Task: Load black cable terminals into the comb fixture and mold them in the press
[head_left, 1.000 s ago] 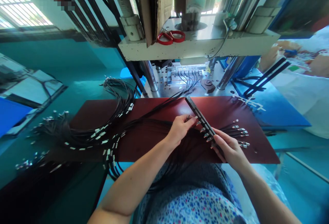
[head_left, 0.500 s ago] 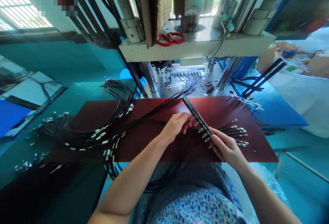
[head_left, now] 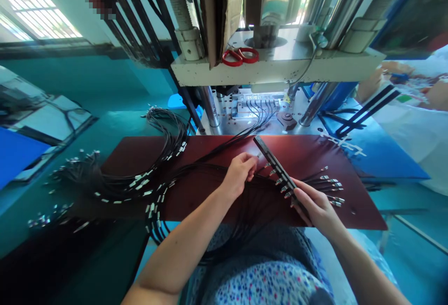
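Note:
My right hand [head_left: 313,202] grips the lower end of a long black bar [head_left: 275,160], which slants up and to the left above the brown board. Several small metal connectors [head_left: 283,188] stick out along the bar's left side. My left hand [head_left: 241,173] is closed in a pinch just left of the bar's upper half. A small pale metal tip of a cable end [head_left: 259,155] shows past its fingertips, a short gap from the bar. Black cables [head_left: 210,167] run across the board, and some pass behind the bar.
The brown board [head_left: 224,209] lies over my lap, with cable bundles with white labels [head_left: 142,181] at left and loose cable ends [head_left: 334,186] at right. Behind it stands a press with a metal fixture [head_left: 257,107] holding cables. Red-handled scissors [head_left: 241,56] rest on the press plate.
The view has shifted slightly, so the scene sits further right. My left hand has drawn a little away from the bar, and a pale tip now shows at its fingertips.

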Tool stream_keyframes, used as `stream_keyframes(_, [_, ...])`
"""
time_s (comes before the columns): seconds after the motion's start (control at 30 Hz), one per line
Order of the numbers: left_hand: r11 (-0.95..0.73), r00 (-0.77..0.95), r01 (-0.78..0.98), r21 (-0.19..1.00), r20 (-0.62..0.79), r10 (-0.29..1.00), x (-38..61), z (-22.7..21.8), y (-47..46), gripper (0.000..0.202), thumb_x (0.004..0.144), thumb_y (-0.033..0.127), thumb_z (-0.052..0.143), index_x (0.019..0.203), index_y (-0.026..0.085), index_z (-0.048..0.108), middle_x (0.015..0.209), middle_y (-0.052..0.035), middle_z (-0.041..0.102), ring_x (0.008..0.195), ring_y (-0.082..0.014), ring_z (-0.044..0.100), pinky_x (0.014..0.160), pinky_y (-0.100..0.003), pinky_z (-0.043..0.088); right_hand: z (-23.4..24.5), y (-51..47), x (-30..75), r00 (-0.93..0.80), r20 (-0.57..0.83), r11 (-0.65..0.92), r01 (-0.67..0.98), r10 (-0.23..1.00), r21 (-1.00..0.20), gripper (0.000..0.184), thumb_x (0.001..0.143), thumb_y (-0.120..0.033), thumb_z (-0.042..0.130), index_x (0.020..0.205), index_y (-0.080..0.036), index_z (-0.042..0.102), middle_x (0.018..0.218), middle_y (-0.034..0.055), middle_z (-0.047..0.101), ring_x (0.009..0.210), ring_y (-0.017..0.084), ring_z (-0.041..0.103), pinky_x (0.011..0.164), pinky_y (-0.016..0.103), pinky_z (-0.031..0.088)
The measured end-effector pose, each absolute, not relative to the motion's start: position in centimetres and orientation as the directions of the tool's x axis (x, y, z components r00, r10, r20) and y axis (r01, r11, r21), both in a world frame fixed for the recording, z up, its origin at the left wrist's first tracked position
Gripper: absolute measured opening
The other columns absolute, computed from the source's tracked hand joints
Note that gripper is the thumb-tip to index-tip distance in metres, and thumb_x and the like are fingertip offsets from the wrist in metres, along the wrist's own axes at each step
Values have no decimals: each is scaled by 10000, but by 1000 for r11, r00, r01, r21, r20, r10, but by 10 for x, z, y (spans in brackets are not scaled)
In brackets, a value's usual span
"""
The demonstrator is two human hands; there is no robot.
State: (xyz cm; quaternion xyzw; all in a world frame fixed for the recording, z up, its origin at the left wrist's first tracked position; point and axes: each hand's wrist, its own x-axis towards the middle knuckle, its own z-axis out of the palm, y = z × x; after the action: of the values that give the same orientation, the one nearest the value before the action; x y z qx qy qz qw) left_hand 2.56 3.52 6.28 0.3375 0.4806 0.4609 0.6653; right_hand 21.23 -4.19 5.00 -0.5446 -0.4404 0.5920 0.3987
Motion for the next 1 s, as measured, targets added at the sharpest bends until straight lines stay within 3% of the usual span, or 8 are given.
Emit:
stream_keyframes(0.17, [254,55,-78,964,-250,967,31,62,37,171,631,274,594,575,159,481,441,75,425,374,-31,305,390,-172,216,39,-40,219,-114,-323,-321,31,940,-947,574,778,-572,583,1225,-214,540,602,-12,540,412,71,417,345,155,325])
stream_keyframes(0.27, [245,62,-69,967,-241,968,33,59,39,173,620,280,599,564,154,495,471,59,478,392,-38,341,401,-174,217,36,-40,220,-133,-323,-317,63,937,-946,580,801,-570,550,1262,-221,508,566,-25,515,368,61,365,310,150,266])
stream_keyframes(0.43, [284,64,-68,957,-279,958,33,64,42,176,598,267,597,525,154,483,425,64,439,380,-38,323,398,-174,199,34,-38,218,-145,-249,-234,108,958,-966,544,819,-548,535,1242,-206,535,664,4,548,493,95,449,426,186,411])
stream_keyframes(0.6, [321,87,-40,946,-317,945,34,66,48,150,594,223,576,512,158,468,387,67,412,329,-27,264,371,-177,146,32,-36,216,-176,-205,-171,193,963,-966,548,851,-532,487,1269,-179,510,583,-17,498,485,100,445,463,202,444])
stream_keyframes(0.7, [319,166,61,946,-324,931,35,63,57,155,642,247,559,535,164,484,410,54,425,333,-49,305,374,-187,183,33,-35,213,-144,-240,-213,179,960,-960,551,843,-545,480,1264,-190,486,587,-25,510,423,86,429,371,181,381])
stream_keyframes(0.77, [162,200,219,962,-206,958,32,63,69,163,681,260,552,553,164,523,472,23,485,403,-82,404,433,-204,282,34,-34,213,-99,-278,-258,172,956,-951,581,824,-579,466,1251,-184,457,551,-44,491,334,73,365,287,171,285])
stream_keyframes(0.9, [-198,84,659,725,191,978,20,67,98,124,751,246,533,786,175,629,746,-58,614,747,-186,556,721,-286,399,36,-34,216,-44,-306,-288,237,951,-928,550,781,-609,474,1143,-200,414,522,-85,439,275,75,312,250,179,231])
stream_keyframes(1.0, [-158,-10,868,470,335,942,10,67,116,257,784,246,501,1000,152,602,1005,-129,590,989,-262,506,835,-348,380,44,-34,221,-51,-239,-178,523,970,-834,383,850,-523,368,1062,-205,396,533,-56,479,342,132,434,317,215,285])
